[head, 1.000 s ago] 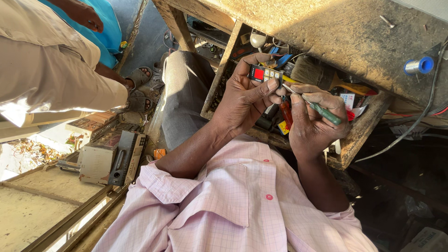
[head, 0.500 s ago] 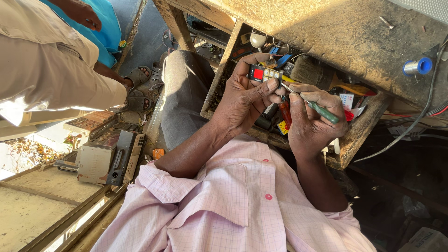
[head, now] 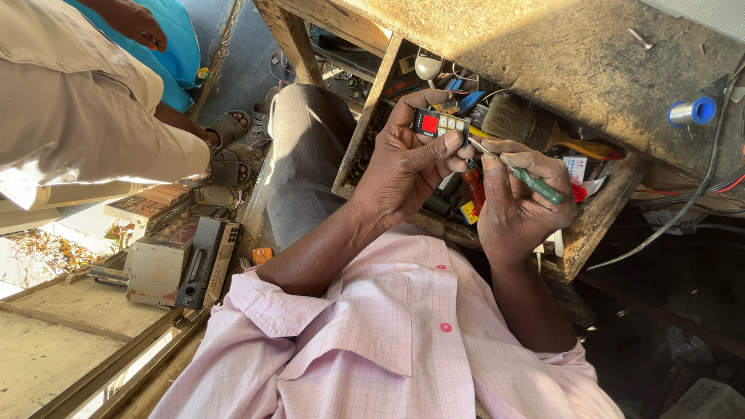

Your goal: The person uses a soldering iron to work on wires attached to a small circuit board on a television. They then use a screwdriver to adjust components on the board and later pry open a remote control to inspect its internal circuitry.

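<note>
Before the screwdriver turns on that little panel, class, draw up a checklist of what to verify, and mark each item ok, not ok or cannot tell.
1. Small black panel gripped firmly in the left hand: ok, thumb and fingers pinch it.
2. Green-handled screwdriver held in the right hand: ok.
3. Tip seated on the panel's edge: cannot tell, too small to see.
4. Left fingertips away from the tip: not ok, they sit right beside it.
5. Panel supported from below: not ok, it is held in the air above the cluttered wooden drawer.
</note>
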The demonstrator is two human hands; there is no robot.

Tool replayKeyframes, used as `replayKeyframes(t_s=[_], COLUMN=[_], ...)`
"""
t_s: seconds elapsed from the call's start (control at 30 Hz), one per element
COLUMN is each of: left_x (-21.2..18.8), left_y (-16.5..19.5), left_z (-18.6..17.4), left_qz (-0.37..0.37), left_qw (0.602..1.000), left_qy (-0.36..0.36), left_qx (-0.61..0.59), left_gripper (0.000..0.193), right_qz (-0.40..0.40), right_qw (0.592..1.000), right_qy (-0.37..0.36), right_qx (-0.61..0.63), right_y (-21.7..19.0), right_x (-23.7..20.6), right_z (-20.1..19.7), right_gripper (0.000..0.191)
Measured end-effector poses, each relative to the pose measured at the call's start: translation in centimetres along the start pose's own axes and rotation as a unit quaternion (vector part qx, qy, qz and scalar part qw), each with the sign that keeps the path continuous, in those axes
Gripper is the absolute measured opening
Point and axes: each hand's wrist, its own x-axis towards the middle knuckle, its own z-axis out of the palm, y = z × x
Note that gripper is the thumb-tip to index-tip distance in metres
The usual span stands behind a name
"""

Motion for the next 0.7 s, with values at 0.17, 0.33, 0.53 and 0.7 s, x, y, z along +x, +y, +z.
replayKeyframes(t_s=[0.17,0.33,0.53,0.7], left_x=[0.00,-0.01,-0.01,-0.21], left_y=[0.00,-0.03,0.07,0.11], left_z=[-0.10,-0.16,-0.10,-0.01], left_qz=[0.002,0.000,0.005,0.017], left_qw=[1.000,1.000,1.000,1.000], left_qy=[0.001,0.007,0.013,0.016], left_qx=[0.008,0.009,0.011,0.018], left_gripper=[0.052,0.052,0.052,0.054], right_qz=[-0.011,-0.012,-0.008,0.001], right_qw=[1.000,1.000,1.000,1.000], right_qy=[0.003,0.004,-0.003,-0.011], right_qx=[-0.004,-0.001,-0.016,-0.025], right_y=[0.31,0.39,0.12,-0.03], right_x=[-0.02,0.00,0.13,0.15], right_z=[-0.06,0.00,0.02,0.13], right_gripper=[0.024,0.024,0.022,0.021])
